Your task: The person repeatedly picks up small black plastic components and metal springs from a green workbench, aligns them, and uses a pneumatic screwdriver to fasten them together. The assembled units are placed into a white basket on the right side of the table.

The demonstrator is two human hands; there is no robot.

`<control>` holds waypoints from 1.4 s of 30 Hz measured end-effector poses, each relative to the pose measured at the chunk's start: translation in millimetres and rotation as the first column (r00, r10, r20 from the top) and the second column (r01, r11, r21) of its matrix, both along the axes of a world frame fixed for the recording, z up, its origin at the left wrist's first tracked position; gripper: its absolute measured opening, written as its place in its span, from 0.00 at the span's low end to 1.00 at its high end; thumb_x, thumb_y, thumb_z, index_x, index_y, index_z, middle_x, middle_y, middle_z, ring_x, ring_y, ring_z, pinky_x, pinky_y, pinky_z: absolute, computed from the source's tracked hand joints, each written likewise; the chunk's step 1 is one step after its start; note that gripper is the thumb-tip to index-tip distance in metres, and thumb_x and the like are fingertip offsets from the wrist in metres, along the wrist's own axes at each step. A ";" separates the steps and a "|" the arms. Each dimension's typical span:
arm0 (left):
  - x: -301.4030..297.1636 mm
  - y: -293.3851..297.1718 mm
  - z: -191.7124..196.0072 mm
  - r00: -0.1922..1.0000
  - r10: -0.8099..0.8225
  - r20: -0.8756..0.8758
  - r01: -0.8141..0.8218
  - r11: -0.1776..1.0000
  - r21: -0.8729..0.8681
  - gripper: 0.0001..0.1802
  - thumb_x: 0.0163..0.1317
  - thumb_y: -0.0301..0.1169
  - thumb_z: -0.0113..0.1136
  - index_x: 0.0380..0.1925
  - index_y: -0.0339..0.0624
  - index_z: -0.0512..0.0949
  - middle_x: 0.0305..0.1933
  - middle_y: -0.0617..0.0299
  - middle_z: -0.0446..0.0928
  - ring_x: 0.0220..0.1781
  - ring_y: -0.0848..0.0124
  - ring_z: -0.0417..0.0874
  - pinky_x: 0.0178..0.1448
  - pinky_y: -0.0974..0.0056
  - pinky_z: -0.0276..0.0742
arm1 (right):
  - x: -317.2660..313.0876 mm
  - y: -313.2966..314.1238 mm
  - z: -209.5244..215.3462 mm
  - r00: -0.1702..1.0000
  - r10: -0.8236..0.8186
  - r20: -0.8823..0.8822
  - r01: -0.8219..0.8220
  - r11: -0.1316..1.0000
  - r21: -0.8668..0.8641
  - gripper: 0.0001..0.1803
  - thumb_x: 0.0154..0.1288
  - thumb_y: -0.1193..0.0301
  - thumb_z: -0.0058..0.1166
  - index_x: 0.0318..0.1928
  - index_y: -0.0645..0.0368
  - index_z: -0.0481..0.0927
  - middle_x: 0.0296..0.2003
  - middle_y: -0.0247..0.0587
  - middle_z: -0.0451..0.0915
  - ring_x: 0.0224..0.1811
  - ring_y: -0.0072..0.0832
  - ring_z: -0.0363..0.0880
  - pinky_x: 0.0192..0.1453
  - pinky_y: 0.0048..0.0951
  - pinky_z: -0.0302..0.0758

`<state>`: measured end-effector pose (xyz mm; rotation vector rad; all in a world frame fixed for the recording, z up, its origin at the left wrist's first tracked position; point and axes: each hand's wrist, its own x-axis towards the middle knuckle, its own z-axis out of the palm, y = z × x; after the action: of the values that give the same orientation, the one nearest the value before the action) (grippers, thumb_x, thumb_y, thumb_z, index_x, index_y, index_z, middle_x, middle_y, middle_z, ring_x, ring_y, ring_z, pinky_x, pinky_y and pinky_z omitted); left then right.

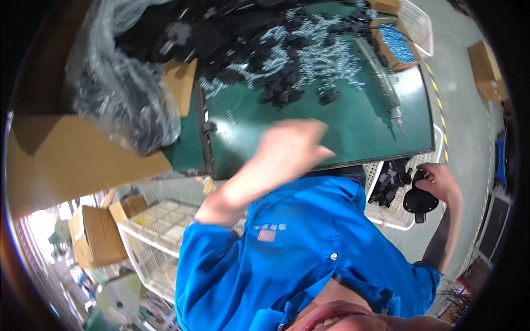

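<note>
My left hand (292, 140), smeared by motion, is above the near part of the green tabletop (353, 129); whether it holds anything I cannot make out. Low at the right, my right hand (437, 181) has its fingers closed on a flat black plastic part (420, 202) with rounded lobes and a short tab. That part is over the right edge of a white plastic basket (400, 220), where several small black parts (389, 182) lie. On the table, a spread of shiny metal springs (326, 55) lies among black pieces (281, 91).
A slim, clear-bodied tool (381, 74) is over the table's right side, near a cardboard box of bluish metal pieces (395, 44). Clear plastic sheeting (132, 105) and a large cardboard box (77, 160) stand at the left. White crates (154, 237) are behind them.
</note>
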<state>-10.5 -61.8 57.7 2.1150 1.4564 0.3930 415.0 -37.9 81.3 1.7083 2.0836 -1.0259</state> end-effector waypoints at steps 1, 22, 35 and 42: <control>-24.1 -0.6 -1.0 0.964 0.234 -0.126 -0.223 0.971 0.090 0.24 0.57 0.41 0.70 0.49 0.37 0.79 0.42 0.47 0.83 0.44 0.50 0.85 0.44 0.52 0.81 | 1.0 -4.2 0.6 0.981 -0.036 0.193 0.028 0.999 0.043 0.31 0.45 0.61 0.67 0.52 0.64 0.81 0.37 0.53 0.84 0.43 0.46 0.85 0.49 0.43 0.79; -149.9 -41.2 -73.7 0.665 0.746 -0.033 -0.687 0.629 0.365 0.12 0.52 0.25 0.68 0.34 0.40 0.75 0.38 0.53 0.77 0.44 0.52 0.79 0.47 0.51 0.74 | -102.7 259.4 -61.9 0.972 0.082 0.221 -0.219 0.664 0.715 0.10 0.53 0.68 0.66 0.36 0.55 0.83 0.30 0.47 0.84 0.38 0.43 0.85 0.44 0.44 0.80; -10.5 39.6 -46.8 0.972 -0.038 0.231 -0.039 0.947 0.319 0.12 0.61 0.28 0.63 0.44 0.42 0.78 0.40 0.57 0.81 0.44 0.56 0.83 0.46 0.54 0.78 | -97.6 279.9 -92.3 0.998 0.069 0.010 -0.038 0.415 0.909 0.07 0.61 0.67 0.59 0.34 0.58 0.81 0.30 0.49 0.83 0.36 0.49 0.83 0.39 0.50 0.77; 44.0 65.8 -40.1 0.906 -0.419 0.063 0.309 0.754 0.580 0.09 0.58 0.30 0.62 0.38 0.42 0.78 0.36 0.61 0.78 0.38 0.62 0.78 0.42 0.58 0.73 | -93.5 287.7 -101.2 0.987 0.007 0.160 -0.127 0.639 0.758 0.10 0.56 0.66 0.65 0.33 0.59 0.83 0.36 0.51 0.82 0.44 0.49 0.82 0.49 0.47 0.77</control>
<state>33.5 3.9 17.6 2.6593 0.8329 0.9304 321.5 249.8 -20.0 1.9166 2.6576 0.1029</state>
